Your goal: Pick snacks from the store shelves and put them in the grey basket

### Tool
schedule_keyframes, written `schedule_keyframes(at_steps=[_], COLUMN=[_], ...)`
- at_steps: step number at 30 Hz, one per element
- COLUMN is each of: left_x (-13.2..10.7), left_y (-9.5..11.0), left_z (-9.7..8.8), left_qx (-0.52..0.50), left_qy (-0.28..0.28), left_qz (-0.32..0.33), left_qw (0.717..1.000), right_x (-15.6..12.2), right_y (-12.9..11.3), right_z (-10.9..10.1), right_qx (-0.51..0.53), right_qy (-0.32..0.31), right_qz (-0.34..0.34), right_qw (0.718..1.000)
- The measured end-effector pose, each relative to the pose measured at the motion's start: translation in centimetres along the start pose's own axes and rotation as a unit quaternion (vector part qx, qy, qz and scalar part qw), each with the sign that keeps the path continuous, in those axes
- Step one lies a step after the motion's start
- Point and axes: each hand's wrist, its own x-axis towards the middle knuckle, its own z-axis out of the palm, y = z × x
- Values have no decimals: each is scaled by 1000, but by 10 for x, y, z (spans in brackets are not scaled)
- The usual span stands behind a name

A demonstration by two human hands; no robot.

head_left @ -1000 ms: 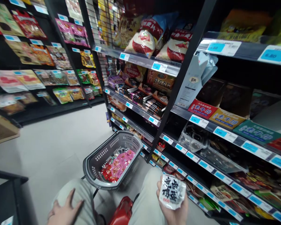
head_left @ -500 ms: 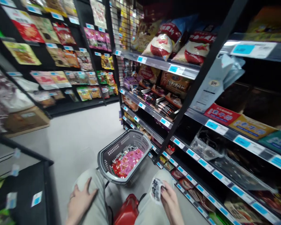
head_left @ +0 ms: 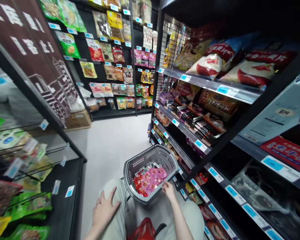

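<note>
My left hand (head_left: 105,206) rests on my left knee, fingers spread and holding nothing. My right hand (head_left: 168,189) is at the near right rim of a grey shopping basket (head_left: 131,166), its fingers curled inward. Whether it grips the rim or something small, I cannot tell. Inside the basket lie pink snack packets (head_left: 152,178), red packets (head_left: 138,185) and some silvery ones. The basket stands on the floor just beyond my knees. Below, between my legs, is a red object (head_left: 143,230), partly cut off.
Shelves with cereal bags (head_left: 210,63), boxes (head_left: 220,103) and price tags rise close on the right. Hanging snack bags (head_left: 116,55) line the back wall. A rack (head_left: 72,186) with packets stands at left. A cardboard box (head_left: 77,120) sits on the pale floor (head_left: 107,143).
My right hand has left my right knee and reached forward to the basket rim. The black-and-white packet it held is no longer visible in it. The view has turned left.
</note>
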Motion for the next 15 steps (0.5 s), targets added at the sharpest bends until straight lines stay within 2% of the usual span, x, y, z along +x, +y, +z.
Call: schedule_keyframes(at_steps=[4,6,9,12,15], left_x=[-4,-3,3,9,17], left_y=[-1,5,33,84,136], left_z=[3,14,41,78,111], left_qx=[63,126,153,122,88], left_qy=[24,44,-8,-103,-172], left_qz=[23,99,244,284,287], left_qw=[997,986,958,945,938], right_x=[-44,-74,-111,-134,-140], right_y=[19,21,3,-32,-74], right_z=[-39,-71,-137,-220,-298], right_qx=[-41,-57,-140,-273,-402], right_qy=[31,65,155,284,397], right_qz=[-20,-35,-83,-117,-141], right_qw=[998,996,974,911,813])
